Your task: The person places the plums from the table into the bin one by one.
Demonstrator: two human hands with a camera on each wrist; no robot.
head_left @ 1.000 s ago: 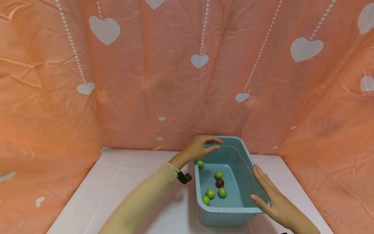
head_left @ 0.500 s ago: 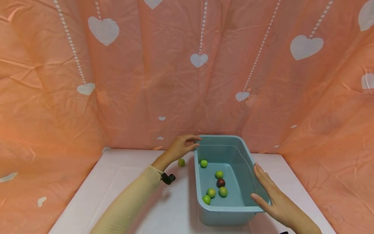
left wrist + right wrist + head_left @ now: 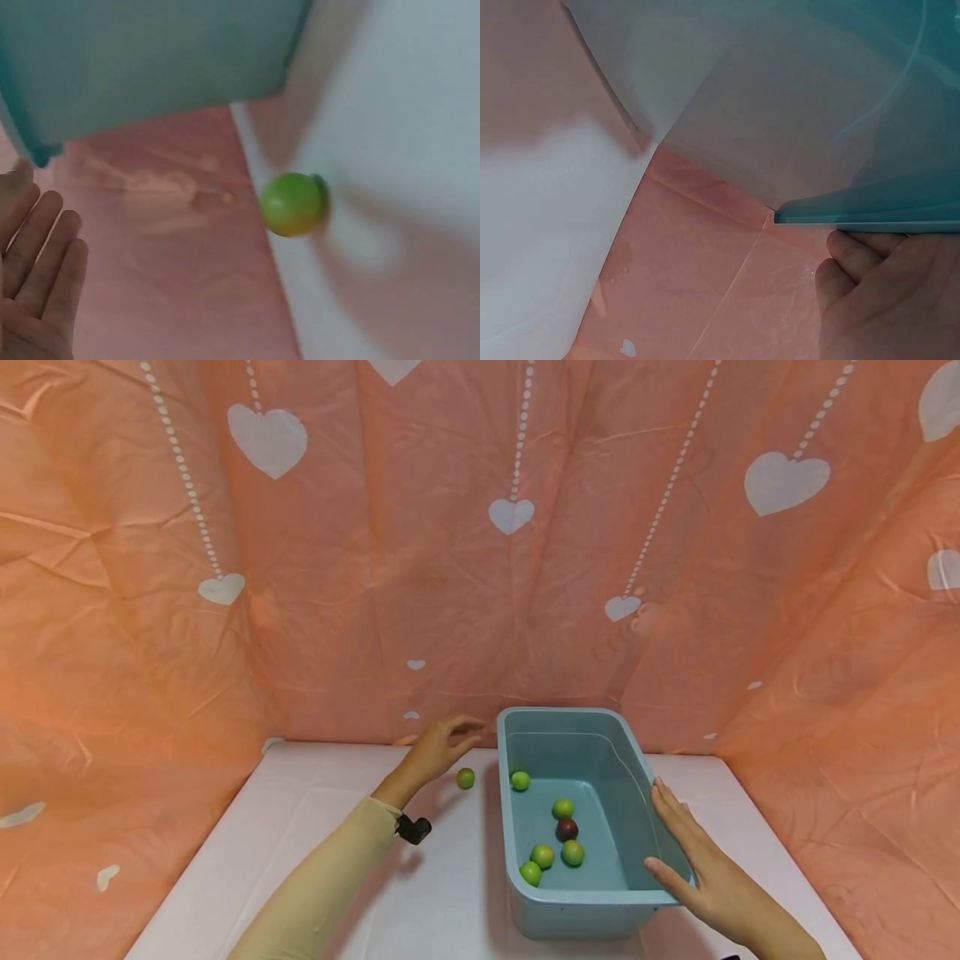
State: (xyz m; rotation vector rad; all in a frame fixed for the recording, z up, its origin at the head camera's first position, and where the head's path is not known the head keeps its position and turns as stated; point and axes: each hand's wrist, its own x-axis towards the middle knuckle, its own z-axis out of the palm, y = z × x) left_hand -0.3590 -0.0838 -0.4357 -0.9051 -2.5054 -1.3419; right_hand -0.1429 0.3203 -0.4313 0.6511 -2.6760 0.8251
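Left hand (image 3: 435,749), fingers released and empty, hovers beside a small green round fruit (image 3: 466,778) on the white desk (image 3: 315,827), left of the blue-grey plastic tub (image 3: 592,902); right hand (image 3: 701,872) lies flat against the tub's wall. Picking-up stage, judging by posture: fingers must close around that fruit.

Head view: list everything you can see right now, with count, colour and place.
tub: one, blue-grey plastic, on the table right of centre.
green fruits in the tub: five, on the tub floor, mostly at its near left.
dark red fruit: one, among the green ones in the tub.
loose green fruit: one, on the table just left of the tub.
table: one, white.
backdrop: orange-pink cloth with white hearts.
left hand: open, above the loose green fruit, not touching.
right hand: flat on the tub's right rim.
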